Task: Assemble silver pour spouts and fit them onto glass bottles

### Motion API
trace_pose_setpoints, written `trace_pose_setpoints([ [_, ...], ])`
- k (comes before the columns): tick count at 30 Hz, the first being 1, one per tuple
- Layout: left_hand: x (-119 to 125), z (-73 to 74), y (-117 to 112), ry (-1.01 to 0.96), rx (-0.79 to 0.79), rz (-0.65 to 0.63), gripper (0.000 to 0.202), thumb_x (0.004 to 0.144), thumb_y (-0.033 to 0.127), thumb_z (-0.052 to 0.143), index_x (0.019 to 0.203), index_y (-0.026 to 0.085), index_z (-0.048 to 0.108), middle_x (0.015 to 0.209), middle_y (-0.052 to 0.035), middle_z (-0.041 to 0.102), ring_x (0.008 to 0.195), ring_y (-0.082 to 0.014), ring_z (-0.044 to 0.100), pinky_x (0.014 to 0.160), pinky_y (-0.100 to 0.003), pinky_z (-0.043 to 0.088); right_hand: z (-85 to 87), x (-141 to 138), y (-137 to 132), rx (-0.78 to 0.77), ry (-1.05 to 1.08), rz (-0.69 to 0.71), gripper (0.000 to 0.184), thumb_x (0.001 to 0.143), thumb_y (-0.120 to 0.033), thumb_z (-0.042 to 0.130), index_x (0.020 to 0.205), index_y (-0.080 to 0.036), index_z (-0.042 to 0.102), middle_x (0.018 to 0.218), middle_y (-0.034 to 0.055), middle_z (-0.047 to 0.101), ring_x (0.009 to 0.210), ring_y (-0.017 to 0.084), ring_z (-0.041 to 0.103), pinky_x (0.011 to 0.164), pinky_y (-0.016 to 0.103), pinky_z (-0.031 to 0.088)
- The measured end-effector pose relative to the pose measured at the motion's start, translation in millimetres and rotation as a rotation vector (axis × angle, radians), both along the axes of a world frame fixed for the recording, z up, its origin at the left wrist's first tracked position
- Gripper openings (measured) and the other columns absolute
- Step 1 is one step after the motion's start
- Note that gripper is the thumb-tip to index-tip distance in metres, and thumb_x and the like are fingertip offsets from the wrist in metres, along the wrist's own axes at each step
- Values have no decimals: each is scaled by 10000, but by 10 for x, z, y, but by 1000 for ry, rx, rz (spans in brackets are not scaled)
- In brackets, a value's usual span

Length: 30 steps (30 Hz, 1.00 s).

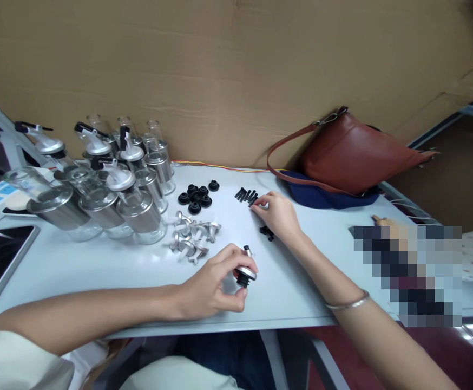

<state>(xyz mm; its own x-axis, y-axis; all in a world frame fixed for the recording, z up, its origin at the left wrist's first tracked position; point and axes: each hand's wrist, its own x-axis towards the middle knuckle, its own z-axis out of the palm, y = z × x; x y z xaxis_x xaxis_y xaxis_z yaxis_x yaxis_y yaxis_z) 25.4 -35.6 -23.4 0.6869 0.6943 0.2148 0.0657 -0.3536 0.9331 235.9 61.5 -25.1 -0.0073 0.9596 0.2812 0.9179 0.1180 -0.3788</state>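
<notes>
My left hand grips a metal pourer spout with a black ribbed stopper, its stopper pointing down above the table's front part. My right hand reaches to a row of small black strip-like levers; thumb and forefinger are pinched at the nearest one, and whether they hold it is hidden. Just below that hand lies a small pile of black pieces. Silver spout tops are heaped left of centre, with several black rubber stoppers behind them.
Glass bottles with steel sleeves crowd the left, some fitted with pourers. A tablet-like device lies at the left edge. A brown bag rests on a navy cap at the back right. Cardboard walls the back.
</notes>
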Motion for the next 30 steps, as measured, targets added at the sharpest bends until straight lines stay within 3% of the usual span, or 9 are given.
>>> trace_pose_setpoints([
  [4,0,-14,4,13,-59,20,285,737,108,523,1000,218,526,1019,-36,483,921,-157,480,838,-287,428,92,15,-136,56,41,-10,114,812,-194,557,769,-163,659,863,76,636,716,193,590,693,308,419],
  [7,5,-20,6,37,-132,65,285,764,117,504,1026,229,510,1050,-39,486,932,-158,487,784,-266,434,194,23,-379,88,215,-16,131,865,-260,508,815,-172,590,859,79,651,709,187,616,648,295,437],
  [12,17,-51,4,10,-169,123,308,776,81,465,1044,233,477,1051,-29,484,944,-142,487,805,-255,415,334,-59,-666,-89,558,122,209,896,-402,482,860,-199,513,758,58,675,690,194,666,572,274,441],
  [19,23,-102,-20,-44,-269,183,390,805,113,494,1125,268,335,1151,-36,528,991,-143,493,866,-294,385,630,-105,-330,-452,836,546,260,806,-402,645,797,-176,517,689,31,670,612,140,630,580,250,469],
  [25,20,-70,-3,-23,-335,187,348,819,134,501,1114,264,369,1162,-43,524,1077,-172,487,903,-311,376,483,57,-230,-431,884,587,128,755,-253,650,708,-157,580,595,-36,512,519,70,418,507,202,334],
  [30,4,-34,19,-29,-242,161,237,846,104,432,1034,244,461,1077,-32,490,1046,-161,464,898,-294,360,528,167,-284,-801,805,812,132,779,-261,627,731,-145,585,648,-22,515,559,76,416,536,203,340],
])
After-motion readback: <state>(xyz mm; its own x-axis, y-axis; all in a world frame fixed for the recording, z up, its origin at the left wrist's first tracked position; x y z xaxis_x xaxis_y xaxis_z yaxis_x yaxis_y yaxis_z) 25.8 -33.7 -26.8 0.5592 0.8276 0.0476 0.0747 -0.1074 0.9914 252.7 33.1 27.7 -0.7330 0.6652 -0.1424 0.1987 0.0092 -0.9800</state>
